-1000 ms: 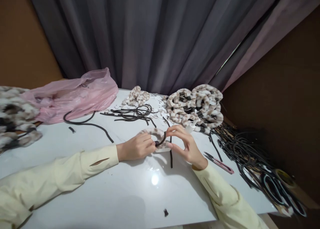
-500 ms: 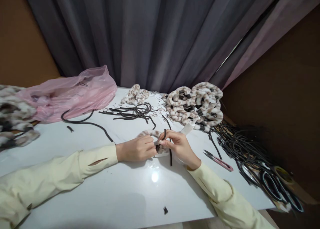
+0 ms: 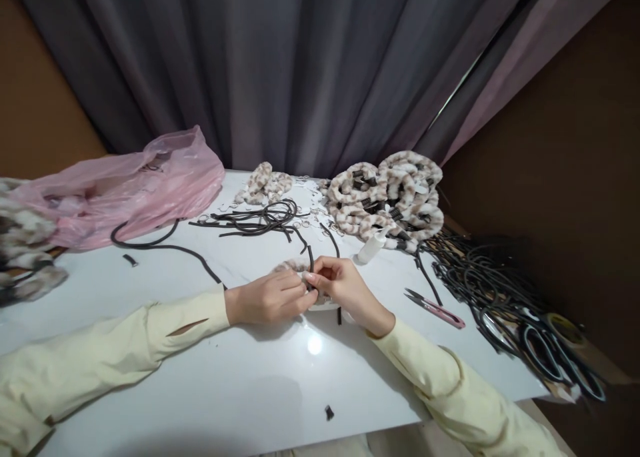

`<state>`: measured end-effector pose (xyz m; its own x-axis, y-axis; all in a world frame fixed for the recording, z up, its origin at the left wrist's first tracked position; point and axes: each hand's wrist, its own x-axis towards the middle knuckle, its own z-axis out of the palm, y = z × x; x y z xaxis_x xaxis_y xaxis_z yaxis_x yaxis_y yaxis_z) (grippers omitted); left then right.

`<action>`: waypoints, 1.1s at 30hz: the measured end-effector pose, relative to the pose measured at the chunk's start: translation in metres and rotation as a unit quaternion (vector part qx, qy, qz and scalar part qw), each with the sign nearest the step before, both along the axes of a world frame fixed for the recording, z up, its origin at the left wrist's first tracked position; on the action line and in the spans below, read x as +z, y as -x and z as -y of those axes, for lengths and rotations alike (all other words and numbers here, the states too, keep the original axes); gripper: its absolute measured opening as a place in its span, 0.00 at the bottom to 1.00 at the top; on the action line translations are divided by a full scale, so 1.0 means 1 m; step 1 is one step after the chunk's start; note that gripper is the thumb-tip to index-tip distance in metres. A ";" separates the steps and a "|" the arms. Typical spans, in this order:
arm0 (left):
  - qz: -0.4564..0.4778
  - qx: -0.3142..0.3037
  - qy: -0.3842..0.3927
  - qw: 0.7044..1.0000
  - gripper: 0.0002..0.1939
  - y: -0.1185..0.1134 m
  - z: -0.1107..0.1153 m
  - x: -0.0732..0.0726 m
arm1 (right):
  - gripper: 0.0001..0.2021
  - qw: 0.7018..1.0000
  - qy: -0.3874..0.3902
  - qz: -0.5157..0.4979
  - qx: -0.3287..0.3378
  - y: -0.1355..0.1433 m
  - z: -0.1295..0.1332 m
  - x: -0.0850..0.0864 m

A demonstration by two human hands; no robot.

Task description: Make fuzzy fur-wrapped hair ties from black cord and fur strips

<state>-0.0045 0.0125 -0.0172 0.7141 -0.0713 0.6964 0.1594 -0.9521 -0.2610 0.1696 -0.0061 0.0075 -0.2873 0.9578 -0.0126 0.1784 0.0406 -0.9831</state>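
Observation:
My left hand (image 3: pixel 273 299) is closed on a fluffy white-and-brown ring (image 3: pixel 291 266), most of it covered by my fingers. Against it, my right hand (image 3: pixel 345 287) pinches a black cord (image 3: pixel 311 258), whose end sticks up between the hands. The hands touch at the fingertips, so the join of cord and ring is hidden. A white tag-like edge (image 3: pixel 324 306) shows below the ring. Just beyond my right hand lies a small white bottle (image 3: pixel 371 248). Pink-handled thread snips (image 3: pixel 435 308) rest to its right.
Fluffy rings (image 3: pixel 390 194) are piled at the back right, with a smaller heap (image 3: pixel 264 182) at back centre. Cut black cords (image 3: pixel 260 218) lie among small metal rings. A pink plastic bag (image 3: pixel 145 184) is at left. Tangled cords (image 3: pixel 475 277) and large scissors (image 3: pixel 543 354) crowd the right edge.
My right hand has moved slightly left, bringing the cord end closer to my left hand and the fluffy ring. The whole view has shifted a little.

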 end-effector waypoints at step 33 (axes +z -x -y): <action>0.274 0.120 0.727 0.618 0.20 -0.017 0.007 0.027 | 0.14 0.995 0.079 -0.063 0.026 0.023 0.017 -0.006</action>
<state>0.0126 0.0055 0.0097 0.2102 0.9767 0.0429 0.0266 -0.0496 0.9984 0.1470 -0.0228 0.0012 -0.3445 0.9307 -0.1232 0.0546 -0.1112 -0.9923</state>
